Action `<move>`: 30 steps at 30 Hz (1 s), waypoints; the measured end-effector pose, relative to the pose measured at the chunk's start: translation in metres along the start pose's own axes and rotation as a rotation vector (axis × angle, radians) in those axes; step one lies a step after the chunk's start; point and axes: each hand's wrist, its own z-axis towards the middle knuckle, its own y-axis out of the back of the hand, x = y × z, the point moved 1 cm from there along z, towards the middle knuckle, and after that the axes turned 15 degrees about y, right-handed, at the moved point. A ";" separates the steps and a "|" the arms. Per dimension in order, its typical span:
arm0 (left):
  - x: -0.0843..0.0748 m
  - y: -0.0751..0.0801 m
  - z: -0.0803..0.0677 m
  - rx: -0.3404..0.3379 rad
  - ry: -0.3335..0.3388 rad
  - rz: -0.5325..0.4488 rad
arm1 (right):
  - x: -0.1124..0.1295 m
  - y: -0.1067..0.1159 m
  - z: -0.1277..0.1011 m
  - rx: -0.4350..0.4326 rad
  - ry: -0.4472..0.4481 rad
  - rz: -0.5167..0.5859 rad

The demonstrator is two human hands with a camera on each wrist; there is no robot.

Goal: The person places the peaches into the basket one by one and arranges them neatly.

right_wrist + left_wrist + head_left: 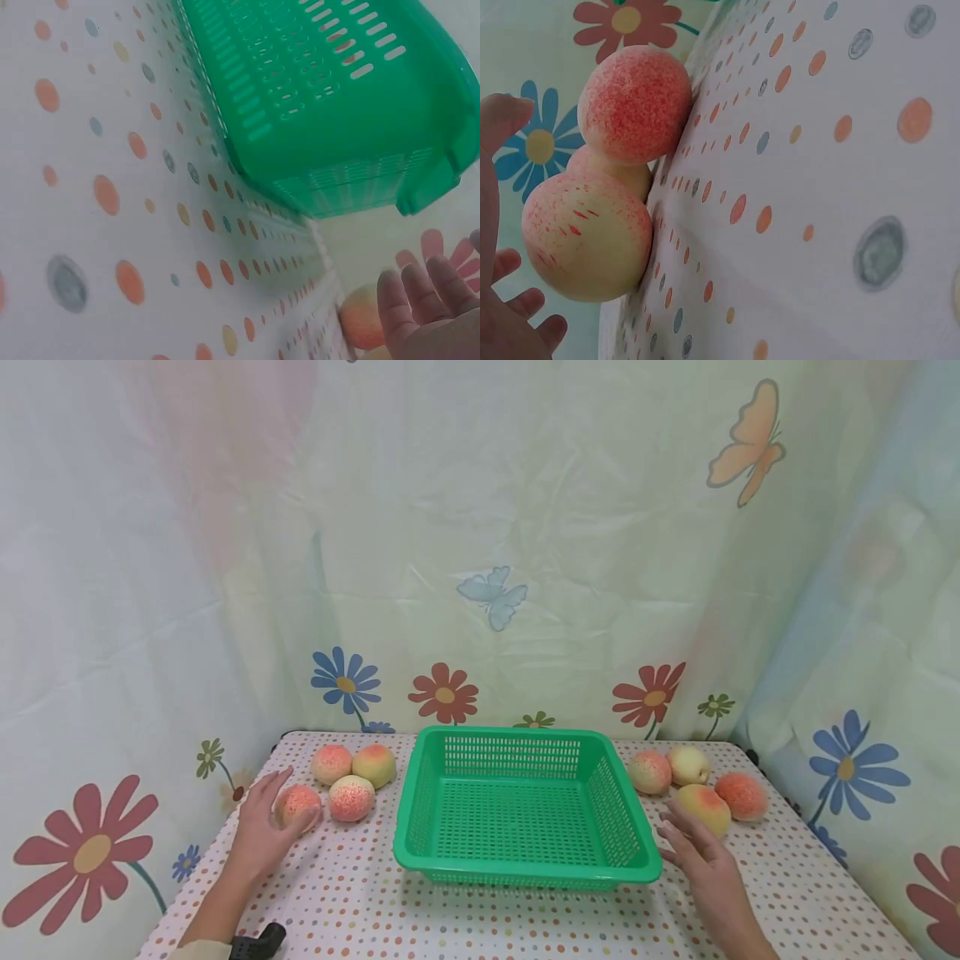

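My left hand (pixel 262 831) is spread around the nearest peach (pixel 297 804) of the left cluster, thumb and fingers apart. In the left wrist view, a gap shows between the hand (pixel 506 300) and a pale, red-flecked peach (pixel 589 236). Behind that one sits a redder peach (pixel 635 105). My right hand (pixel 708 868) hovers with loosely extended fingers between the green plastic basket (pixel 528 872) and a yellow-red peach (pixel 705 810). In the right wrist view, its fingers (pixel 431 289) overlap an orange-red peach (pixel 361 319) and hold nothing.
Three more peaches (pixel 332 765) lie left of the basket. On its right are a pale yellow fruit (pixel 688 766), a pinkish peach (pixel 650 772) and a redder peach (pixel 742 797). All stand on a dotted tablecloth (pixel 360 893), with a flowered curtain (pixel 525 527) behind.
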 end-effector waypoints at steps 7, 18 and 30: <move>0.007 0.002 0.006 0.052 0.052 -0.031 | 0.002 -0.007 -0.003 0.011 -0.141 0.150; 0.013 -0.003 0.011 0.151 0.142 -0.111 | -0.001 -0.007 -0.005 0.019 -0.223 0.396; 0.019 -0.005 0.014 0.215 0.130 -0.138 | -0.002 -0.005 -0.010 0.010 -0.163 0.533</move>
